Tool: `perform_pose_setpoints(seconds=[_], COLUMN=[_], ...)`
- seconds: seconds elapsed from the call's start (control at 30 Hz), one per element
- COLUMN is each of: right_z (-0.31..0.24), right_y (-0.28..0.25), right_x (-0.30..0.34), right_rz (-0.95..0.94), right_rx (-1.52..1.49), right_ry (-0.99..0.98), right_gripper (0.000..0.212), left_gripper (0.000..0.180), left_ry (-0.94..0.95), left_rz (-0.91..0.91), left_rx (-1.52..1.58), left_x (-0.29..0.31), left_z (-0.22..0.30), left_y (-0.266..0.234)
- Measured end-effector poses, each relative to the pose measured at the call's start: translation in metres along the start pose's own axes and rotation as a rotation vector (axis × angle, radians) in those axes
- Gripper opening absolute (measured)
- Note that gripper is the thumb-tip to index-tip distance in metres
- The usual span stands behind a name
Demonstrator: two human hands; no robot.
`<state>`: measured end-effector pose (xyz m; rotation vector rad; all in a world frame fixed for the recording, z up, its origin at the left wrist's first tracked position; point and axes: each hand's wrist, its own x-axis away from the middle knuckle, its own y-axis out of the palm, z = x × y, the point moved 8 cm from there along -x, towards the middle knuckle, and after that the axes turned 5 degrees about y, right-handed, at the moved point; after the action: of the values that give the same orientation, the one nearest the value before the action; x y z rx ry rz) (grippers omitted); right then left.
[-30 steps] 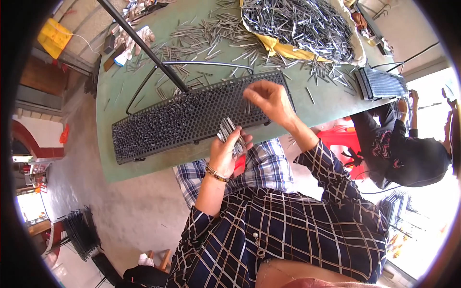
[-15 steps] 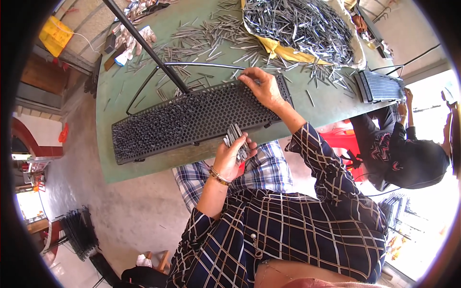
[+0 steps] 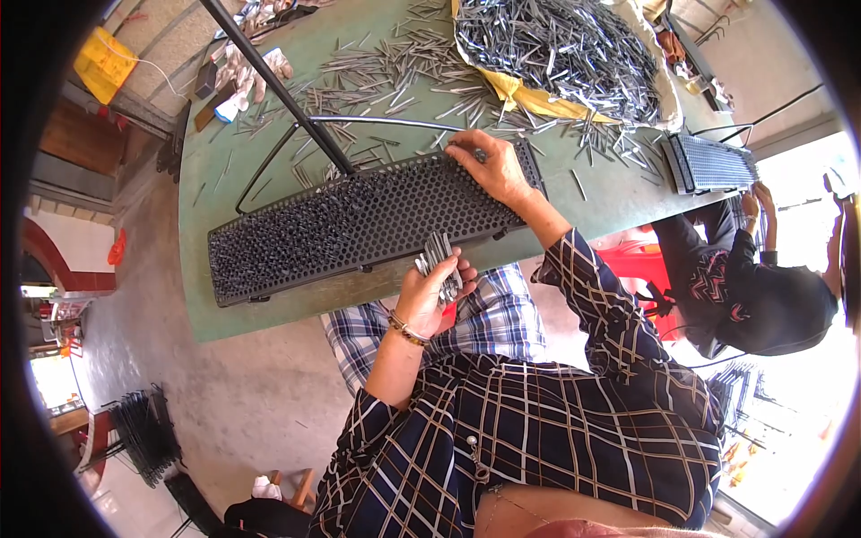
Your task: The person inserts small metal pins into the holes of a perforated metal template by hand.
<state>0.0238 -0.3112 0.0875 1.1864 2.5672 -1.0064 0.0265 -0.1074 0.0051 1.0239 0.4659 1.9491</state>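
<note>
Left hand (image 3: 425, 292): your grip clamps strips (image 3: 437, 248), likely light, stiff; pinch mid-length
Right hand (image 3: 500, 172): one o'clock from left, grip unclear

1. Left hand (image 3: 438, 280): fingers curled in a grip, thumb angled up and right across them.
2. Left forearm (image 3: 395, 372): bare, slanting up and right.
3. Right hand (image 3: 499, 169): farther forward, apart from the left; fingers bent, tips partly hidden.
4. Right forearm (image 3: 548, 224): slanting up and left.
</note>
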Motion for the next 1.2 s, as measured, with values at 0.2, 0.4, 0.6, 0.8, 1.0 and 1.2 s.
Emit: perform_pose_setpoints(seconds=[0.2,0.4,0.6,0.8,1.0,1.2], right_z=[-0.022,-0.031,-0.023,-0.035,-0.034,-0.043], right_y=[-0.001,0.008,0.003,0.006,0.013,0.041], right_x=[0.006,0.012,0.013,0.016,0.039,0.074], right_rz=[0.049,-0.017,0.052,0.022,-0.256,-0.597], right_rx=[0.112,0.269,0.301,0.358,-0.049,-0.248], right_ry=[-0.142,-0.315,-0.24,-0.274,0.12,0.422], right_gripper=[0.023,0.02,0.019,0.018,0.017,0.025], left_gripper=[0.022,0.022,0.021,0.02,0.019,0.02], left_ry=[-0.008,-0.009,-0.004,0.008,0.079,0.157], left_rz=[0.002,-0.004,-0.01,0.004,-0.02,-0.036], left_rx=[0.022,0.018,0.02,0.045,0.056,0.063], left_x=[0.001,0.001,0.003,0.002,-0.001,0.005], left_z=[0.001,0.0,0.001,0.003,0.01,0.021], left_y=[0.0,0.004,0.006,0.006,0.002,0.002])
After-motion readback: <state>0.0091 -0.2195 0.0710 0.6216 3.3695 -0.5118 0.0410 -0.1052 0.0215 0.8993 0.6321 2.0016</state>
